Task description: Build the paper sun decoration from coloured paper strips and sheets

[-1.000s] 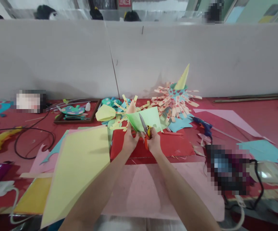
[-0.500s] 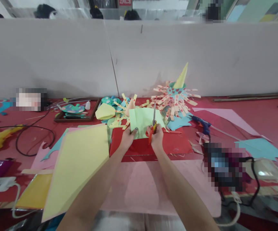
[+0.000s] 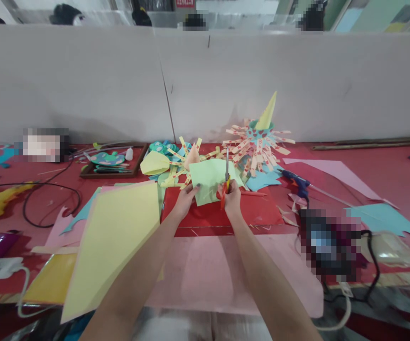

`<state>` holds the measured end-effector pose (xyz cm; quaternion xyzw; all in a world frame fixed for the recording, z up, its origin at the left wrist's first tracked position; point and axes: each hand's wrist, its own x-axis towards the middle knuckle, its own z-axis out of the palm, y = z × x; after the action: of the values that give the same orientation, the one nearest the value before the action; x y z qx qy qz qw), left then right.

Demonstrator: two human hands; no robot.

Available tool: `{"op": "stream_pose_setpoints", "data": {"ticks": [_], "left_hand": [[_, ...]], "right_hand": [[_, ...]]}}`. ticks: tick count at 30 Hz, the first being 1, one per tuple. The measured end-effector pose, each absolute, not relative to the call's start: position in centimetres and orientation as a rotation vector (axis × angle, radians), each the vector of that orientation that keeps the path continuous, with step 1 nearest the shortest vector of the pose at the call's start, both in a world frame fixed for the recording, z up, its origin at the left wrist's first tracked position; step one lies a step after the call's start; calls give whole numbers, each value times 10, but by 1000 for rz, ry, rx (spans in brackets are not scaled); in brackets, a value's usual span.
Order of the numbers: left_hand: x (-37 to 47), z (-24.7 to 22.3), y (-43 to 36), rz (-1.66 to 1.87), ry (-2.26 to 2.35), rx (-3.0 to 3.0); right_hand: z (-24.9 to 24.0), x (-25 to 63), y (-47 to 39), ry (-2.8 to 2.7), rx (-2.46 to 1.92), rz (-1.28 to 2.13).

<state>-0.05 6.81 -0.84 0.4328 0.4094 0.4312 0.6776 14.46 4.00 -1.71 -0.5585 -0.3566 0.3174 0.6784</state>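
My left hand point(image 3: 186, 199) pinches the lower left edge of a light green sheet of paper point(image 3: 207, 180). Orange-handled scissors point(image 3: 223, 196) sit in my right hand point(image 3: 232, 195), their blades pointing up and away from me, against the right part of the sheet. Whether the blades are parted I cannot tell. Below both hands lies a flat red box or board point(image 3: 219, 218). Just beyond the sheet are a yellow strip-fringed paper piece point(image 3: 176, 166) and a spiky paper craft point(image 3: 260, 137) topped with a yellow cone.
Stacked yellow paper point(image 3: 120, 237) lies at left, pink paper point(image 3: 208, 270) in front. A brown tray point(image 3: 112, 175) holds paper shapes and a small bottle. Glue guns, one yellow point(image 3: 6, 201) and one blue point(image 3: 297, 182), rest on either side with cables. A pale wall point(image 3: 120, 85) stands behind.
My left hand has shifted slightly left, and the green sheet has tilted, its lower left corner now showing. The scissors stay in my right hand, near the same spot.
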Motion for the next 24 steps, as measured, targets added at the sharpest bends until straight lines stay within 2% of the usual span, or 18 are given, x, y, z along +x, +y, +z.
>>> {"op": "stream_pose_setpoints", "data": {"ticks": [11, 16, 24], "left_hand": [[3, -9, 69, 983, 974, 1037], [11, -4, 89, 880, 1036, 1303], [28, 37, 139, 1096, 1018, 1501]], "right_hand": [[-19, 144, 38, -852, -1192, 687], [-19, 147, 38, -738, -1200, 641], [-9, 145, 33, -661, -1241, 570]]}}
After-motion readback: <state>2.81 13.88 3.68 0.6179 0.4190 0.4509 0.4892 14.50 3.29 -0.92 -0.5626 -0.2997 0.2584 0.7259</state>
